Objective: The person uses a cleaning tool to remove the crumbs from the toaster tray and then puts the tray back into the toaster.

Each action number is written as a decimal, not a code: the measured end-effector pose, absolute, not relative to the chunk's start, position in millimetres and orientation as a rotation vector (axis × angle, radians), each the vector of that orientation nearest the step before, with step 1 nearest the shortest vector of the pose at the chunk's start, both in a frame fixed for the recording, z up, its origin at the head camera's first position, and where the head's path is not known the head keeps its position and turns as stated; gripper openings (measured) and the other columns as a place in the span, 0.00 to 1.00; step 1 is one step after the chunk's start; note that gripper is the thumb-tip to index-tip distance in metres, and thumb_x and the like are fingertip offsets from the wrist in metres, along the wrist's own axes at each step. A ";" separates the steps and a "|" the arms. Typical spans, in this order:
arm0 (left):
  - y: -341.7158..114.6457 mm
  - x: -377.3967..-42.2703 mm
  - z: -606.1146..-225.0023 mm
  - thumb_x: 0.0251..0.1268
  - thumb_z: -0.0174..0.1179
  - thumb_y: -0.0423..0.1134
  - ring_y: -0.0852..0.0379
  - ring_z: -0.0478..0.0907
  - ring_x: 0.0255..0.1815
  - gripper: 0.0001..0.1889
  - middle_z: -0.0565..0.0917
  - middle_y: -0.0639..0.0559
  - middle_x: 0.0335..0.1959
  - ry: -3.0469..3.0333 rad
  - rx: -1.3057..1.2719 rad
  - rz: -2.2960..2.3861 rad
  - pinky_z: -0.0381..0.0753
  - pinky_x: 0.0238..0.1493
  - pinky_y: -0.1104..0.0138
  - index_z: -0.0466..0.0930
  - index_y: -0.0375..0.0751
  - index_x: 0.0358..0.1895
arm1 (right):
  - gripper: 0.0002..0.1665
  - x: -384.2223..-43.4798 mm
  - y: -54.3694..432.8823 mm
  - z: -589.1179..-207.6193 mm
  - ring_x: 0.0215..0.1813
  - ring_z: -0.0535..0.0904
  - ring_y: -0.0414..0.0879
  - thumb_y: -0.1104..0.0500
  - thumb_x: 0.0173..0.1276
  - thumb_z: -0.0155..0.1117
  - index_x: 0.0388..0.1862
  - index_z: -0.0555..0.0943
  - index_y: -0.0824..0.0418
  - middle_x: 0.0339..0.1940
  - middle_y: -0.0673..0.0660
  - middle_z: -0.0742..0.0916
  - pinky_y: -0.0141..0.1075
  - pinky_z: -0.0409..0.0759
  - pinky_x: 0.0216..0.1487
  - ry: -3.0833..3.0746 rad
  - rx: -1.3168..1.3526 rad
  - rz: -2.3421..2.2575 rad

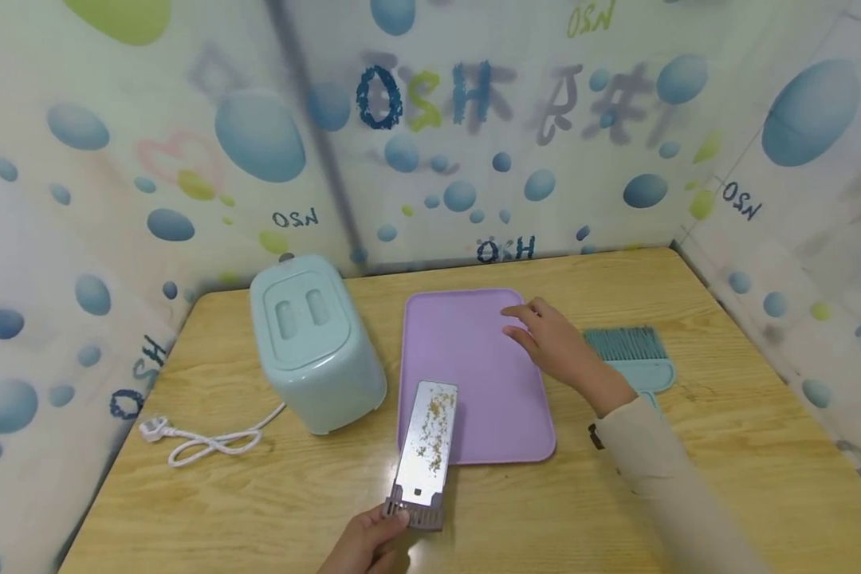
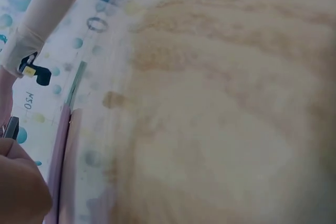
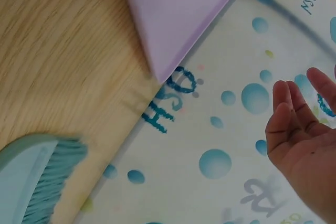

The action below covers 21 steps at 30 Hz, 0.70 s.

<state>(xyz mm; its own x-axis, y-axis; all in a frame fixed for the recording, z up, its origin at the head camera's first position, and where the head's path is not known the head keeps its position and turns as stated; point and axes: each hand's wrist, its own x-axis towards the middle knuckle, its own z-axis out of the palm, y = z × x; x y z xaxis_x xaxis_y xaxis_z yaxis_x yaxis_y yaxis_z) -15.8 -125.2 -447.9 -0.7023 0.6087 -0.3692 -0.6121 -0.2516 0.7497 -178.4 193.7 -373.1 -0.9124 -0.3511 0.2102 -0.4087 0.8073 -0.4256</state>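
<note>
My left hand grips the brown slotted end of a toaster crumb tray at the front of the table. Golden crumbs are scattered along its metal plate, and its far end overlaps the near left part of a purple tray. Over that purple tray's right side hovers my right hand, fingers loosely bent and holding nothing; the right wrist view also shows this hand with nothing in its grasp. The left wrist view catches only part of my left hand.
A pale blue toaster stands left of the purple tray, its white cord and plug looped on the table beside it. To the right lies a teal-bristled brush, partly behind my right forearm. Patterned sheeting rises behind the table.
</note>
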 end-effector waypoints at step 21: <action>-123.1 -34.7 -435.8 0.75 0.45 0.40 0.73 0.58 0.09 0.07 0.63 0.66 0.11 1.452 0.128 1.937 0.36 0.16 0.58 0.69 0.47 0.36 | 0.18 -149.8 291.6 -382.0 0.31 0.74 0.46 0.60 0.69 0.61 0.54 0.77 0.67 0.35 0.58 0.79 0.41 0.75 0.34 -2.905 0.619 0.368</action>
